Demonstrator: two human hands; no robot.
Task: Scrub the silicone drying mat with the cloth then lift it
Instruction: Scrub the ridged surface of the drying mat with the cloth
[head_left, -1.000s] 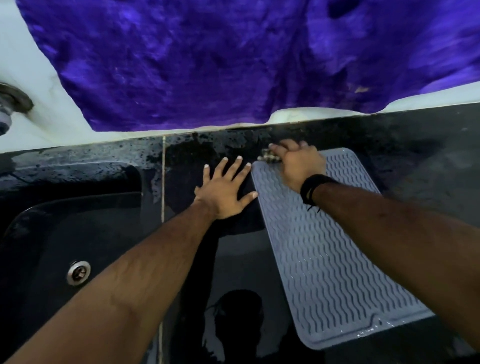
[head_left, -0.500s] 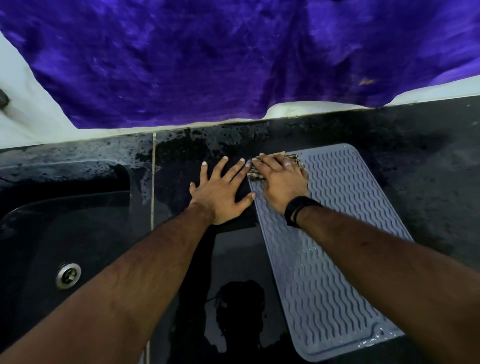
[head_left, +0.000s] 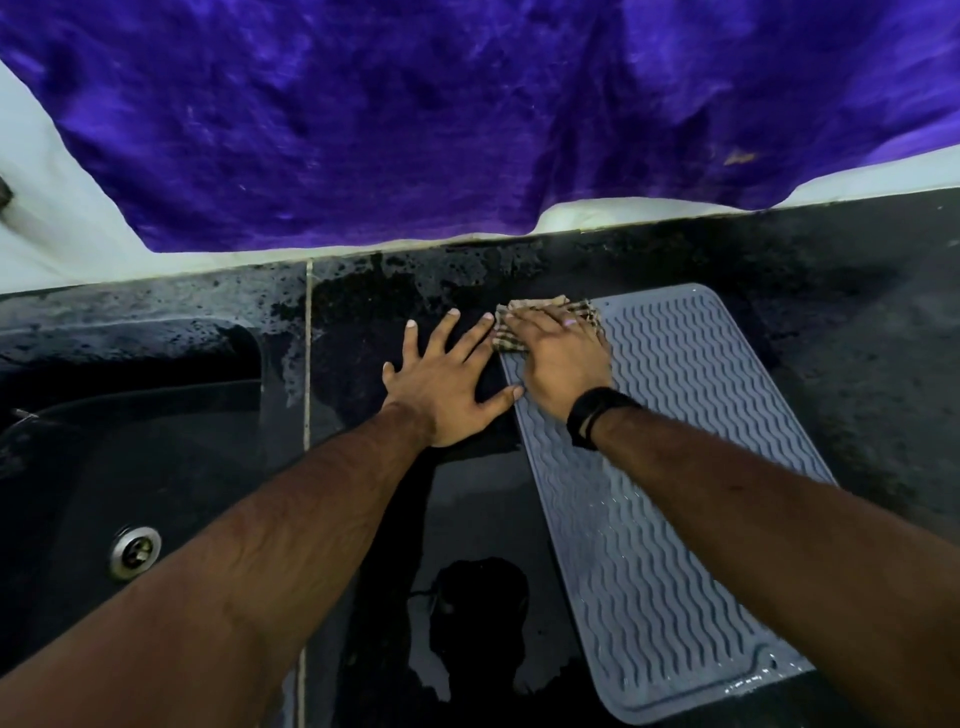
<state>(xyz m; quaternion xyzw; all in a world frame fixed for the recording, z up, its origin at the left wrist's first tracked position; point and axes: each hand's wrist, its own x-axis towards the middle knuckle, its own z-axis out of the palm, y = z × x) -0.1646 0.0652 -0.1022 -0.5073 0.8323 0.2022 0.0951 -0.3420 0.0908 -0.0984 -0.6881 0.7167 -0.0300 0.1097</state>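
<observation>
A grey silicone drying mat (head_left: 670, 467) with wavy ridges lies on the wet black counter (head_left: 857, 338), running from the far middle to the near right. My right hand (head_left: 558, 358) presses a checked beige cloth (head_left: 584, 312) flat onto the mat's far left corner. Most of the cloth is hidden under the fingers. My left hand (head_left: 449, 387) lies flat with fingers spread on the counter just left of the mat, its thumb tip touching the mat's left edge.
A black sink (head_left: 130, 467) with a metal drain (head_left: 135, 551) sits to the left. A purple fabric (head_left: 467, 114) hangs over the white wall behind the counter. Water pools on the mat's near end.
My right hand has slid the cloth to the left along the mat's far edge, now flatter on the corner. The left hand has stayed planted on the counter.
</observation>
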